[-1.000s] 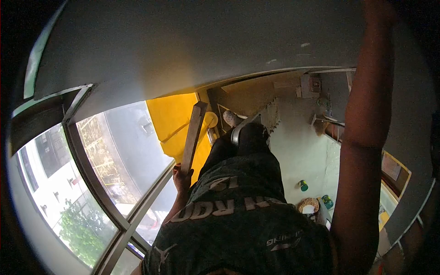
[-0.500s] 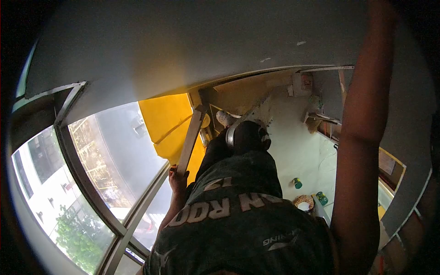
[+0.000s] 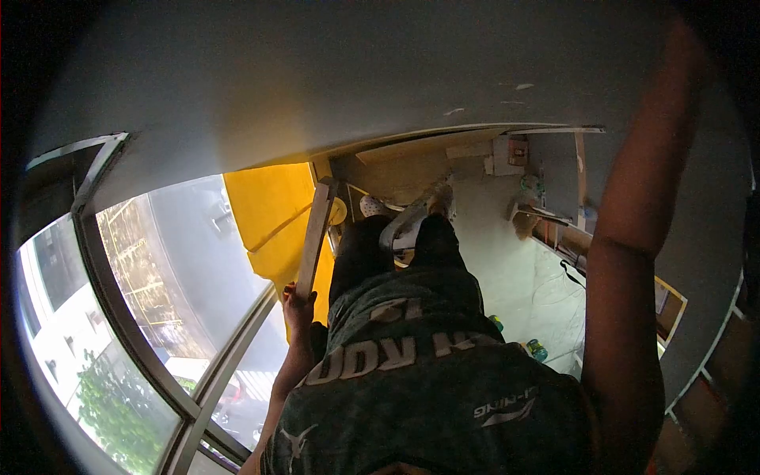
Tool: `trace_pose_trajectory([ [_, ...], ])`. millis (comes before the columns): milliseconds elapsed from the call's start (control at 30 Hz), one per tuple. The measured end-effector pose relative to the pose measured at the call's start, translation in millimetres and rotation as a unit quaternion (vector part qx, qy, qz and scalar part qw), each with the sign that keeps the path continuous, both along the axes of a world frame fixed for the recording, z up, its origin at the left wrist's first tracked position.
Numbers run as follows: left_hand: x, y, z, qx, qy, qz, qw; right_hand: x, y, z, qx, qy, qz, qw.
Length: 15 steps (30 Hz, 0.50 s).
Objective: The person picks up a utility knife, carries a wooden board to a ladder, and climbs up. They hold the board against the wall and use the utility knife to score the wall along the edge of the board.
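Note:
My left hand [image 3: 299, 307] is closed round the lower end of a long, flat, greyish bar [image 3: 318, 233], beside the window frame. The bar slants up and slightly right from the fingers, in front of a yellow panel [image 3: 273, 218]. My right arm [image 3: 633, 229] is raised along the right side, close to the grey surface [image 3: 443, 71]. Its hand is lost in the dark upper right corner. Below me show my dark shirt [image 3: 427, 388], my legs and my shoes, with a pale curved object [image 3: 402, 229] between the legs.
A metal-framed window [image 3: 194, 408] fills the left side, with a tree [image 3: 119, 412] and buildings outside. Green containers [image 3: 537, 350] stand on the pale floor [image 3: 507, 261] to the right. A broom-like bundle [image 3: 524, 222] and a yellow-edged frame [image 3: 671, 313] are farther right.
The view has shifted, so the window and bar sit farther left. My right forearm leans more to the right. A round patterned thing on the floor is now hidden behind my shirt.

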State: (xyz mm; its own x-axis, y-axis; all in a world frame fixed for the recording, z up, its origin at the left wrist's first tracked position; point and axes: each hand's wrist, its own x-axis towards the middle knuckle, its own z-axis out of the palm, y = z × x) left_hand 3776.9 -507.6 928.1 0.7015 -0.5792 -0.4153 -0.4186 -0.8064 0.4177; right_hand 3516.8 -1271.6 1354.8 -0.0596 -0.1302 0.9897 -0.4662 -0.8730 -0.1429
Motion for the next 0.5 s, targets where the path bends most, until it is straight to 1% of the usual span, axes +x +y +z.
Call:
trace_pose_trajectory([
  [67, 3, -9, -5, -0.001, -0.015, -0.016, 1.0, -2, -8, -1, -0.007, 0.009, 0.0, 1.0],
  [100, 4, -15, -5, 0.015, -0.042, -0.042, 0.998, -3, -12, -3, -0.012, 0.013, 0.002, 1.0],
  [200, 1, -43, 3, 0.027, -0.049, -0.029, 0.998, -8, -21, -5, -0.031, 0.029, 0.01, 0.999],
  [233, 0, -52, 8, 0.026, -0.081, -0.055, 0.995, -9, -23, -7, -0.035, 0.033, 0.014, 0.999],
  [267, -1, -59, 9, 0.027, -0.088, -0.049, 0.995, -6, -24, -11, -0.04, 0.036, 0.019, 0.998],
  [333, 1, -71, 12, -0.027, -0.079, -0.08, 0.993, 0, -25, -21, -0.049, 0.035, 0.036, 0.998],
  [467, -10, -99, 22, -0.031, -0.155, -0.094, 0.983, -5, -31, -38, -0.061, 0.015, 0.07, 0.996],
  [500, -14, -106, 26, -0.057, -0.172, -0.097, 0.979, -7, -32, -42, -0.065, 0.009, 0.079, 0.995],
])
